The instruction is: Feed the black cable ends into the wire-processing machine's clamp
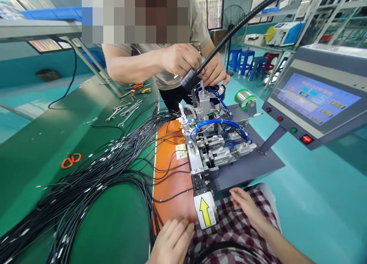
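Note:
My left hand [174,237] lies at the near edge of the orange mat [176,187], fingers stretched out, holding nothing I can see. Over my checked lap hangs my right hand [243,203], its fingers loosely bent and apart with nothing in them. Between them is a white plate with a yellow arrow [205,210], at the near end of the machine [213,149] with blue air tubes. Several black cables [174,196] cross the mat, and their ends sit along the machine's front rail. A co-worker's two hands [183,59] work at the top of the machine, partly behind a black flexible arm.
A large bundle of black cables [114,161] covers much of the green table [106,222]. Orange-handled scissors [70,160], wrenches [127,112] and pliers [142,91] lie there too. At right stands a control screen [318,97]; a solder wire spool [244,99] sits behind the machine.

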Available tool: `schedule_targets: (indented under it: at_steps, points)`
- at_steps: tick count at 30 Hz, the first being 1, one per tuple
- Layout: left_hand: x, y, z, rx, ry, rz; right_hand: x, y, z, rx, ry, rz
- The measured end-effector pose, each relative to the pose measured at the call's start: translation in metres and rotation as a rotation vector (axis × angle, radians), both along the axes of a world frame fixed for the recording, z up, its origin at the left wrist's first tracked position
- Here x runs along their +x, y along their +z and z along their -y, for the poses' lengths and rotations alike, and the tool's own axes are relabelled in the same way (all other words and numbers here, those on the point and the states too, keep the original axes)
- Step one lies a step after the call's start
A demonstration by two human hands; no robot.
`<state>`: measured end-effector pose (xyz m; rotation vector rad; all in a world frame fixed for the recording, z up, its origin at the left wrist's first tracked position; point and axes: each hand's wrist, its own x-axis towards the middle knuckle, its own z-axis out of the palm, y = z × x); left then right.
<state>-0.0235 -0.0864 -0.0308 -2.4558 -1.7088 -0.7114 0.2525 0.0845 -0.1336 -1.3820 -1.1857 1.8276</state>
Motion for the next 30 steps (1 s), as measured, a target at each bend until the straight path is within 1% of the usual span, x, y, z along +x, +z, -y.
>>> schedule_targets:
  at_steps: [2, 4, 7, 10, 12, 14, 15, 17, 18, 20, 22, 23, 25, 27, 28, 30]
  points:
    - [-0.001, -0.002, 0.009, 0.026, -0.147, -0.099, 0.003, 0.003, 0.0, -0.002, 0.0, 0.012]
    - [0.0, -0.001, 0.014, 0.015, -0.252, -0.206, 0.004, 0.006, 0.0, -0.001, -0.001, 0.02]
    - [0.002, 0.005, 0.015, -0.109, -0.3, -0.328, 0.004, 0.012, 0.001, 0.002, -0.007, 0.013]
    - [0.002, 0.012, 0.015, -0.309, -0.289, -0.287, 0.004, 0.016, 0.002, -0.005, -0.005, 0.001]
    - [0.001, 0.015, 0.014, -0.443, -0.292, -0.199, 0.005, 0.02, 0.003, -0.011, 0.004, 0.0]
    - [-0.001, 0.02, 0.013, -0.519, -0.294, -0.089, 0.007, 0.024, 0.002, 0.003, 0.018, 0.009]
    - [-0.001, 0.024, 0.011, -0.523, -0.276, -0.03, 0.007, 0.027, 0.002, 0.021, 0.023, 0.017]
    - [0.0, 0.032, 0.005, -0.473, -0.196, 0.075, 0.007, 0.035, 0.002, 0.078, 0.026, 0.041]
    - [0.001, 0.036, 0.001, -0.425, -0.149, 0.101, 0.006, 0.041, 0.002, 0.11, 0.03, 0.055]
    - [0.005, 0.041, -0.008, -0.312, -0.08, 0.087, 0.003, 0.054, 0.003, 0.172, 0.064, 0.072]
    - [0.009, 0.041, -0.014, -0.227, -0.056, 0.021, -0.002, 0.071, 0.007, 0.238, 0.164, 0.054]
    - [0.012, 0.039, -0.017, -0.2, -0.052, -0.014, -0.004, 0.081, 0.01, 0.278, 0.246, 0.029]
    - [0.015, 0.034, -0.019, -0.177, -0.055, -0.064, -0.009, 0.098, 0.019, 0.37, 0.462, -0.027]
    - [0.017, 0.028, -0.02, -0.183, -0.066, -0.087, -0.015, 0.111, 0.029, 0.459, 0.653, -0.032]
    - [0.016, 0.026, -0.02, -0.192, -0.076, -0.092, -0.019, 0.115, 0.035, 0.502, 0.707, -0.011]
    - [0.015, 0.024, -0.021, -0.219, -0.099, -0.095, -0.025, 0.117, 0.045, 0.588, 0.728, 0.043]
